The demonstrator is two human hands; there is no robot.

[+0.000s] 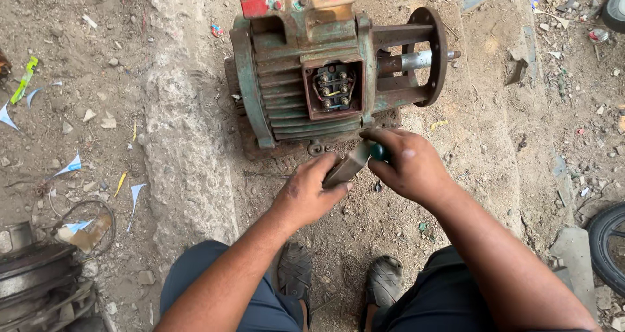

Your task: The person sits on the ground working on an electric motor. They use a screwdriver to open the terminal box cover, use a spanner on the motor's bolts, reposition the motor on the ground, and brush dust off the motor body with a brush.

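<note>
A worn green electric motor (286, 91) lies on the dirt ground, its terminal box (333, 88) open with brass studs showing and its shaft (416, 60) pointing right. Just in front of it, my left hand (309, 192) grips a flat grey metal piece (348, 164). My right hand (407, 166) holds a tool with a dark green handle (377, 152) against the upper end of that piece. Both hands sit close to the motor's lower edge.
My two sandalled feet (338, 280) rest on the ground below the hands. A rough concrete ridge (176, 150) runs down the left. Metal pulley parts (32, 280) lie bottom left, a tyre (605, 241) at the right edge. Scraps of paper and stones litter the ground.
</note>
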